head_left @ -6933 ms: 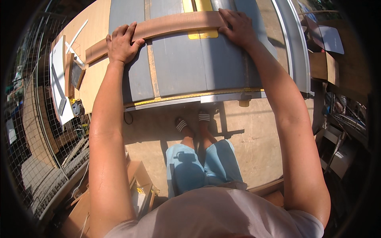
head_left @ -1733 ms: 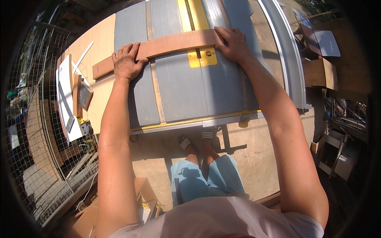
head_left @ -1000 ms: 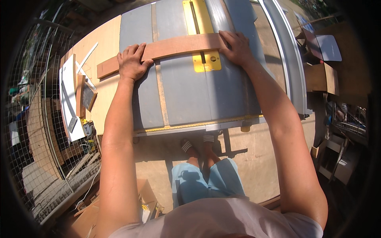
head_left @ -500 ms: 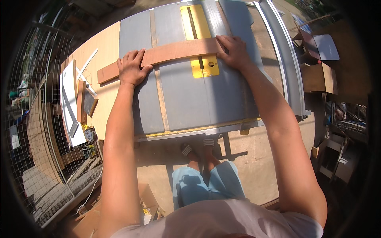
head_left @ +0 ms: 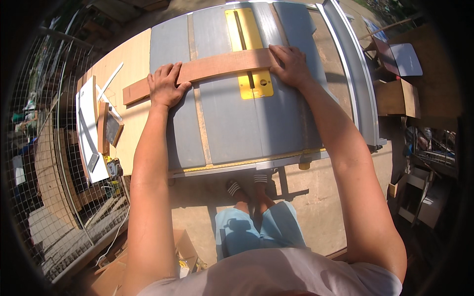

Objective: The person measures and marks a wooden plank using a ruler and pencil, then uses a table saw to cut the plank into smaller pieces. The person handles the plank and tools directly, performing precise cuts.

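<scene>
A reddish-brown wooden board (head_left: 217, 67) lies flat across the grey table saw top (head_left: 227, 123). It spans the yellow throat plate (head_left: 256, 86), whose dark slot shows on both sides of the board. No blade can be made out in the slot. Toward the board's left end, my left hand (head_left: 167, 86) grips it, fingers over the top and thumb at the near edge. My right hand (head_left: 290, 65) is wrapped round the right end, fingers at the far side and thumb at the near side. The board's left tip sticks out past my left hand over a light wooden panel (head_left: 136, 64).
On the panel's left side lie a combination of wood offcuts (head_left: 102, 126), a white sheet (head_left: 85, 111) and a tape measure (head_left: 114, 166). The metal fence rail (head_left: 348, 64) runs along the right. A wire mesh fence (head_left: 49, 108) stands at far left, and a cardboard box (head_left: 185, 246) below.
</scene>
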The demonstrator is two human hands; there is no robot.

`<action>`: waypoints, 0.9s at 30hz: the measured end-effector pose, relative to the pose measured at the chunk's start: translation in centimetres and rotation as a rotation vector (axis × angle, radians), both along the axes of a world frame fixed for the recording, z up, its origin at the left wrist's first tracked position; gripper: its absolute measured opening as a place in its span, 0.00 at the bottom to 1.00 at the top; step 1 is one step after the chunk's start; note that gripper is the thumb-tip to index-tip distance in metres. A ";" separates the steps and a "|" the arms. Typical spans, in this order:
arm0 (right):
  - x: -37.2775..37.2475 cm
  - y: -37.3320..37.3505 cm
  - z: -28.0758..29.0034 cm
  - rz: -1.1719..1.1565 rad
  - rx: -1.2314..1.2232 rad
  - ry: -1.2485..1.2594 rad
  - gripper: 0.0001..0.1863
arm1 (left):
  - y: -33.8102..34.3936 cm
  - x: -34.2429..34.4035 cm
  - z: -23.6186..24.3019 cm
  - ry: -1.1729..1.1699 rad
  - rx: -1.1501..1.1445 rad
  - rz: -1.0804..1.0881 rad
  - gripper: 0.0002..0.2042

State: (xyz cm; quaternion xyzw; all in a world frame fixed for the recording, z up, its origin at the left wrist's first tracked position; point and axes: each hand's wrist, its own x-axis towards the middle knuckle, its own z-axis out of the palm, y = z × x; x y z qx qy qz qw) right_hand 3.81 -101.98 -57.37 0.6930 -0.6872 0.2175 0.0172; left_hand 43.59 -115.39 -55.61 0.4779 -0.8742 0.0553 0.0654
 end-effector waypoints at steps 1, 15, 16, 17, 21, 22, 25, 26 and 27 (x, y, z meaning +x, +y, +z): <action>0.0 -0.1 0.0 0.000 0.003 -0.002 0.37 | 0.0 0.0 0.0 0.000 0.001 0.000 0.37; 0.1 -0.3 0.2 -0.004 0.018 0.001 0.38 | -0.1 -0.1 -0.1 0.013 0.003 0.015 0.36; 0.0 -0.4 0.2 0.005 0.009 -0.005 0.37 | -0.1 -0.1 0.0 0.017 0.001 0.013 0.36; 0.0 -0.4 0.1 0.013 -0.001 -0.011 0.37 | 0.0 -0.1 0.0 0.020 0.004 0.014 0.36; -0.1 -0.4 0.0 0.024 -0.022 -0.024 0.37 | 0.1 -0.3 0.4 0.030 0.007 0.002 0.37; 0.0 -0.3 0.1 0.017 -0.022 -0.019 0.37 | 0.1 -0.3 0.4 0.032 0.006 -0.004 0.37; 0.2 -0.2 0.4 0.015 -0.021 -0.029 0.37 | 0.1 -0.3 0.5 0.022 0.002 0.007 0.37; 0.2 -0.2 0.5 0.017 -0.021 -0.037 0.37 | 0.1 -0.3 0.5 0.019 0.001 0.006 0.37; 0.1 -0.2 0.6 0.027 -0.022 -0.023 0.37 | 0.1 -0.3 0.6 0.024 0.014 0.010 0.37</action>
